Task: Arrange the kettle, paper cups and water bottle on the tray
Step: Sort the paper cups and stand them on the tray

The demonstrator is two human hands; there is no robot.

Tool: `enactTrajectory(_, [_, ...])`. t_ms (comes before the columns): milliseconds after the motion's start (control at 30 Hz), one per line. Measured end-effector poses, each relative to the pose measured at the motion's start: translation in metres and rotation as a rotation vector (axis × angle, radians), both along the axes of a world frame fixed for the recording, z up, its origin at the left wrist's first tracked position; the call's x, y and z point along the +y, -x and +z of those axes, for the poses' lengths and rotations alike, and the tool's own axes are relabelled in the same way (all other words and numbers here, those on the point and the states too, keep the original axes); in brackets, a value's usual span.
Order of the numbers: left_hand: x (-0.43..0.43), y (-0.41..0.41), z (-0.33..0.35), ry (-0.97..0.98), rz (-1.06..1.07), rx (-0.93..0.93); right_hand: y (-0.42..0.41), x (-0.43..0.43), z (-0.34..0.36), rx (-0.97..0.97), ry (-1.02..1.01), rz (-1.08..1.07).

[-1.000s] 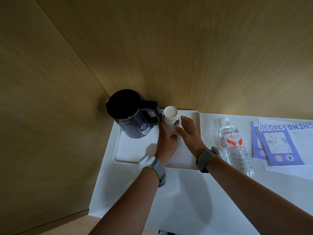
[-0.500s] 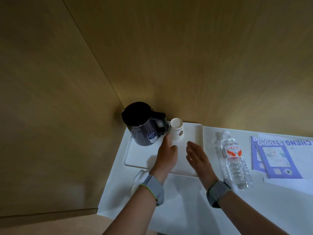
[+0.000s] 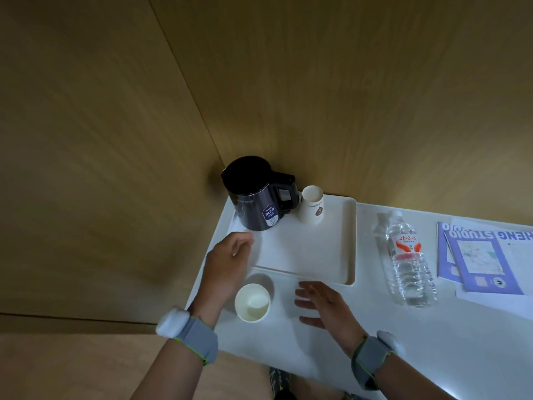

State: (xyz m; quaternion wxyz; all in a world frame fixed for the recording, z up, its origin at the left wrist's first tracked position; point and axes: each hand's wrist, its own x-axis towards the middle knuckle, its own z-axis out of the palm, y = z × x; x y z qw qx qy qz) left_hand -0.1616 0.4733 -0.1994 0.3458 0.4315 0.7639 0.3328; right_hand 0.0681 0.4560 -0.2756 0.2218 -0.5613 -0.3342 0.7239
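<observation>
A dark kettle (image 3: 255, 194) stands in the far left corner of the white tray (image 3: 350, 241). One paper cup (image 3: 312, 207) stands upright on the tray just right of the kettle. A second paper cup (image 3: 252, 302) stands on the white counter in front of the tray. My left hand (image 3: 227, 261) hovers over the tray's near left corner, fingers loosely curled, holding nothing. My right hand (image 3: 323, 306) hangs open above the counter, right of the second cup. A clear water bottle (image 3: 406, 255) with a red label lies on the counter right of the tray.
Blue leaflets (image 3: 478, 255) lie on the counter (image 3: 432, 342) at the far right. Wooden walls (image 3: 317, 82) close in behind and to the left of the tray. The counter's front edge runs just below my wrists.
Both hands have let go of the cup beside the kettle and pulled back toward me. The second cup on the counter, earlier hidden under my left arm, now shows.
</observation>
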Motion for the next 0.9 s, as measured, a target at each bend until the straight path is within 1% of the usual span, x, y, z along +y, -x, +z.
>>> enactTrajectory(67, [-0.011, 0.009, 0.001, 0.080, 0.008, 0.121, 0.004, -0.009, 0.003, -0.024, 0.045, 0.038])
enactTrajectory(167, [-0.023, 0.013, -0.005, 0.280, -0.120, 0.250, 0.013, -0.022, 0.005, -0.035, 0.117, 0.099])
enactTrajectory(267, [-0.029, 0.014, -0.018, 0.460, -0.186, 0.230, 0.022, -0.027, 0.007, 0.005, 0.181, 0.114])
enactTrajectory(367, [-0.032, 0.013, -0.031, 0.573, -0.205, 0.205, 0.030, -0.026, 0.006, 0.029, 0.238, 0.117])
enactTrajectory(533, [-0.029, 0.004, -0.033, 0.622, -0.226, 0.177, 0.038, -0.025, 0.003, 0.072, 0.318, 0.092])
enactTrajectory(633, [-0.030, 0.001, -0.036, 0.627, -0.174, 0.095, 0.040, -0.024, 0.004, 0.110, 0.326, 0.081])
enactTrajectory(800, [-0.037, -0.002, -0.046, 0.633, -0.086, 0.026, 0.038, -0.027, 0.004, 0.152, 0.325, 0.090])
enactTrajectory(900, [-0.040, -0.006, -0.046, 0.635, -0.084, 0.001, 0.035, -0.029, 0.005, 0.163, 0.327, 0.086])
